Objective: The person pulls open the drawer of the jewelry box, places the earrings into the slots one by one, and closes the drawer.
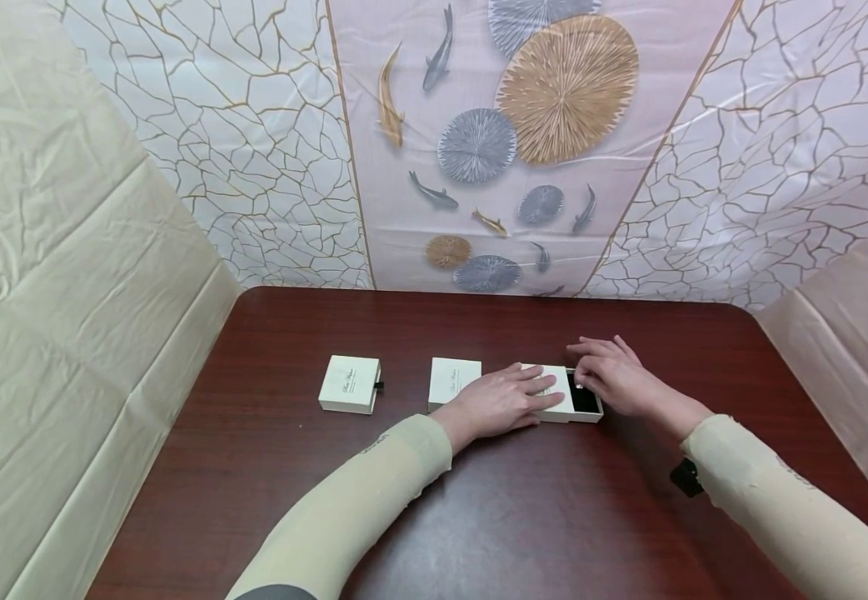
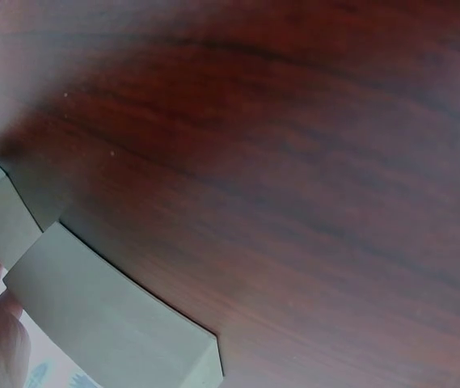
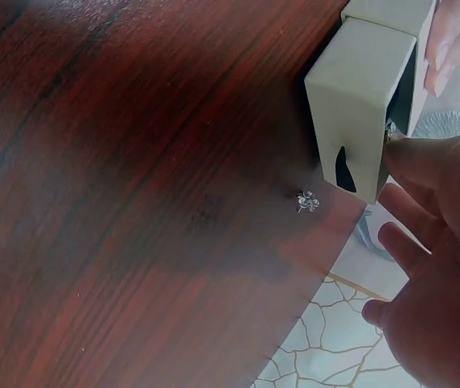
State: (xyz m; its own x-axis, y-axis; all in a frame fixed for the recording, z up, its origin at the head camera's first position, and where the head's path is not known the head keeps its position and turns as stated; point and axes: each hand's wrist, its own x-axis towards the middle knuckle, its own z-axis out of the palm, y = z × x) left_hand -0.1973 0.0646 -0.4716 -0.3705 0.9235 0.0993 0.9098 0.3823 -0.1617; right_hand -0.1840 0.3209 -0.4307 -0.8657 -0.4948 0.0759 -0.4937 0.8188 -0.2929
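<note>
My left hand [image 1: 500, 402] lies with fingers spread on the lid of a white drawer-type jewelry box [image 1: 554, 375]. The box's drawer [image 1: 587, 403], lined in black, is slid partly out to the right. At the drawer my right hand [image 1: 617, 379] pinches a small silver earring [image 3: 390, 129], mostly hidden by the thumb and fingertips. Another silver earring [image 3: 308, 202], flower-like in form, lies on the table near the drawer's end in the right wrist view. A dark pull tab [image 3: 345, 170] shows on the drawer front.
A second white box [image 1: 455, 379] stands just left of the held one, partly behind my left hand. Farther left is a third white box [image 1: 349, 383] with a black tab. All rest on a dark red-brown table [image 1: 479, 517], with patterned cloth [image 1: 276, 125] behind.
</note>
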